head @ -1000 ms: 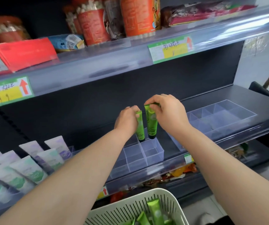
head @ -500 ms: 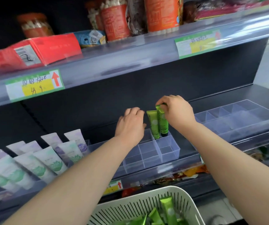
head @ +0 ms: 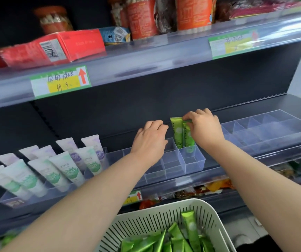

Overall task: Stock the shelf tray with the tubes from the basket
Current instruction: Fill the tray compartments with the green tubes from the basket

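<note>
- Right hand (head: pixel 207 130): grip clamped, fingertips and thumb pinching the top crimp of the right green tube (head: pixel 188 137).
- That tube stands about upright, lower end down in a back-row cell at the right end of the clear divided tray (head: pixel 194 161).
- Left green tube (head: pixel 175 132): upright right beside it and nothing holds it. Can't tell if the two share a cell or sit in neighbouring ones.
- Left hand (head: pixel 149 140): palm down over the back-row cells just left of the tubes, fingers loosely bent, grip apart and holding nothing. Can't tell if it's touching the tray.
- The front cells visible between the two forearms hold nothing.
- Tray sits on the dark shelf (head: pixel 282 102). A second clear tray (head: pixel 273 128) is to its right, and a row of white tubes (head: pixel 67 171) leans back to its left.
- White slotted basket (head: pixel 142 226) sits low in front between the forearms, with a pile of green tubes (head: pixel 190 228) inside, one propped upright.
- Upper shelf: red box (head: pixel 64 46), orange canisters (head: pixel 193 13), price label (head: pixel 60 81) on the edge strip.
</note>
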### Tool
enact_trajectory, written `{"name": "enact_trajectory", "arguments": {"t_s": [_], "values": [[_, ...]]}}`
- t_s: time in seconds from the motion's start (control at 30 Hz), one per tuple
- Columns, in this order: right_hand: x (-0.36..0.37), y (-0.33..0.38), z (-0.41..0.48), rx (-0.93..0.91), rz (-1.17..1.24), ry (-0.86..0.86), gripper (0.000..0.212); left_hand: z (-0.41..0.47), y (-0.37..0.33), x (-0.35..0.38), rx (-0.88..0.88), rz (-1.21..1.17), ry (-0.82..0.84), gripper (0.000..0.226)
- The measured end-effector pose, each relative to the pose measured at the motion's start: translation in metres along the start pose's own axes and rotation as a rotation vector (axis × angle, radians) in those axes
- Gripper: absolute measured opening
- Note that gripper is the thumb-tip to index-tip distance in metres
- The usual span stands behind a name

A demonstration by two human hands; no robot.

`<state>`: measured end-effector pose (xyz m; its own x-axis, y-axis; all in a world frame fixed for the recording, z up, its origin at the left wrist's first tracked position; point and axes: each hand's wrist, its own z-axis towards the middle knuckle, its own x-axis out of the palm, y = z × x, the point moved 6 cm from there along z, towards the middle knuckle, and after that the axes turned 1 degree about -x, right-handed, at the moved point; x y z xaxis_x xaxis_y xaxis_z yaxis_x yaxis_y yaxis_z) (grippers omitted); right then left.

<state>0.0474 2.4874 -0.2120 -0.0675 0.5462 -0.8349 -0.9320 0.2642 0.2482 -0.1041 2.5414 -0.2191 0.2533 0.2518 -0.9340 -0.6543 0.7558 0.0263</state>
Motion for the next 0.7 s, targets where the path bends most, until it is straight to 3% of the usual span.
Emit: {"name": "enact_trajectory", "arguments": {"t_s": [0.37, 0.7], "values": [[-0.006, 0.033, -0.089, -0.122, 0.015, -0.03, 0.024, -0.069, -0.006, -0.004, -0.022, -0.06, 0.044, 0.046], [0.078, 0.051, -0.214, -0.111, 0.071, 0.315, 0.025, -0.194, 0.004, 0.063, -0.146, -0.169, 0.226, 0.045]]}}
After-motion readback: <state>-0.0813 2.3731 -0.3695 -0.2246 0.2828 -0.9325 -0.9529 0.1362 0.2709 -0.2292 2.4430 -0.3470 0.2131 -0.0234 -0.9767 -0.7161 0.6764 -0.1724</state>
